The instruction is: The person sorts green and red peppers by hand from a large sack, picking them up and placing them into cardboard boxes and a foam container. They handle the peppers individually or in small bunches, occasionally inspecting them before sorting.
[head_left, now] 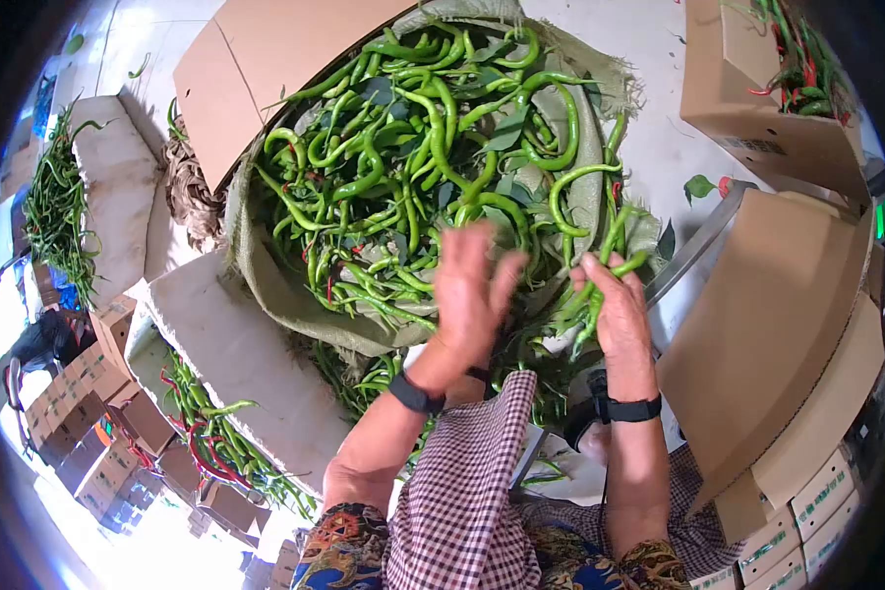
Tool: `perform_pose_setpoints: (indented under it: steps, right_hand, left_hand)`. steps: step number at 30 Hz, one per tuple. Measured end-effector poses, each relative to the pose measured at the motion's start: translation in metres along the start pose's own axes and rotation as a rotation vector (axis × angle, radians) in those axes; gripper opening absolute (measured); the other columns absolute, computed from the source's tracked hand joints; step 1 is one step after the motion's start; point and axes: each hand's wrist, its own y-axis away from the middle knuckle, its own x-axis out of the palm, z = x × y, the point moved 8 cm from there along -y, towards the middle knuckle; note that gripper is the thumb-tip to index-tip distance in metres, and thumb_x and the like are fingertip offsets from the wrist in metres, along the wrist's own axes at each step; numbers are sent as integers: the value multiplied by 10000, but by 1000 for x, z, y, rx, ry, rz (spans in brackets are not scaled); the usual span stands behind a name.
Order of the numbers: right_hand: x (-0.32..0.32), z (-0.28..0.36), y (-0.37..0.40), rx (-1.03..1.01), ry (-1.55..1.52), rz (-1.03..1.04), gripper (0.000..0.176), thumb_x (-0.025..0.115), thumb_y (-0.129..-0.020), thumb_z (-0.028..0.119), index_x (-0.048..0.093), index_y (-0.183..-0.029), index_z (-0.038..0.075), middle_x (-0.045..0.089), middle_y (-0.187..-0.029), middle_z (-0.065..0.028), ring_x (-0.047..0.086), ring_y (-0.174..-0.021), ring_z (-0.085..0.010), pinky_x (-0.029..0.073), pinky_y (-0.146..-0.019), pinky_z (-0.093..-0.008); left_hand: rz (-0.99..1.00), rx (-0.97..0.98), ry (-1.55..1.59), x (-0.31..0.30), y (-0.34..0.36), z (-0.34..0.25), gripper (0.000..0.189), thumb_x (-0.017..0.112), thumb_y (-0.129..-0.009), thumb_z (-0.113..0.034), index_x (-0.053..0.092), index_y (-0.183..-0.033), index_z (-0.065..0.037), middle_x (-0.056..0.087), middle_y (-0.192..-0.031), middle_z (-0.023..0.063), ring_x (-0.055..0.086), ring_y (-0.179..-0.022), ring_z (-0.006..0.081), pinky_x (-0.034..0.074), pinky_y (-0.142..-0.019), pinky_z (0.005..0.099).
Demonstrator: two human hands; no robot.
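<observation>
A big heap of long green chili peppers [413,147] lies on a green sack [295,295] in front of me. My left hand [472,290] hovers over the near edge of the heap, fingers spread, blurred, holding nothing that I can see. Just to its right, my right hand [615,310] is closed around a small bunch of green peppers [610,251] at the heap's right edge. Both wrists wear black bands.
An open cardboard box [777,334] stands at the right. Another box with green and red peppers [757,108] is at the top right. At the lower left lies a box of mixed peppers [216,433], with stacked cartons [88,433] beyond it. More green peppers [54,206] lie far left.
</observation>
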Motion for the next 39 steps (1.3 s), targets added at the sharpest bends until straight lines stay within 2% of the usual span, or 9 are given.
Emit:
perform_pose_setpoints:
  steps: [3,7,16,19,22,24,26,33,39]
  right_hand:
    - [-5,8,12,1,60,15,193,684,-872,231,628,-949,63,591,-793,-5,539,-765,-114,418,-753,-256]
    - [1,19,31,-36,-36,41,121,667,-880,149,602,-930,61,576,-855,-8,539,-760,-114,430,-749,-268]
    - [5,1,41,20,-55,-26,175,691,-855,129,624,-1001,60,590,-904,3,550,-797,-108,446,-731,-266]
    - [12,11,46,32,-121,-4,220,724,-829,138,637,-1013,58,590,-893,22,541,-811,-94,429,-752,-256]
    - [-2,14,47,-29,-293,-128,204,728,-803,62,627,-981,64,616,-935,-9,563,-856,-122,435,-819,-291]
    - [-13,27,49,-134,-180,-131,155,702,-820,68,611,-943,42,605,-900,-25,567,-827,-144,436,-807,-296]
    - [-10,36,56,-179,-118,-102,144,695,-826,74,605,-931,34,595,-883,-25,566,-818,-150,434,-798,-296]
    - [-5,80,114,-280,384,-289,100,632,-828,46,559,-897,49,539,-838,-7,518,-799,-111,414,-755,-271]
    - [-17,77,113,-219,354,-302,83,637,-836,90,587,-839,24,573,-764,-30,545,-693,-126,445,-681,-278]
  left_hand:
    - [-42,-156,-251,-9,-14,67,215,711,-804,-129,629,-960,-7,621,-865,125,548,-671,256,463,-618,350]
    - [155,-665,495,21,12,113,206,702,-812,-149,634,-910,19,641,-807,101,598,-689,212,495,-667,333]
    - [136,-390,322,27,11,36,188,708,-816,-130,599,-900,-2,547,-657,55,496,-627,106,424,-560,300]
    - [394,265,136,30,29,-43,167,698,-772,-54,608,-911,-33,598,-848,81,580,-752,195,456,-626,286]
    - [295,423,343,7,8,-60,224,704,-760,-68,624,-967,-42,609,-909,96,594,-760,262,480,-684,317]
    - [-57,14,211,-20,-33,4,364,729,-778,-135,600,-1093,-6,598,-960,145,580,-842,288,471,-795,383]
    - [-281,94,-169,-37,-75,34,519,773,-757,-229,556,-1157,20,548,-1097,203,537,-984,344,468,-821,414]
    - [-150,32,-491,2,-120,71,469,799,-677,-207,584,-1064,-55,552,-1046,139,485,-1001,342,417,-833,443]
    - [-48,-268,571,-32,-102,22,241,603,-885,-104,542,-1084,16,640,-974,110,611,-895,206,482,-801,318]
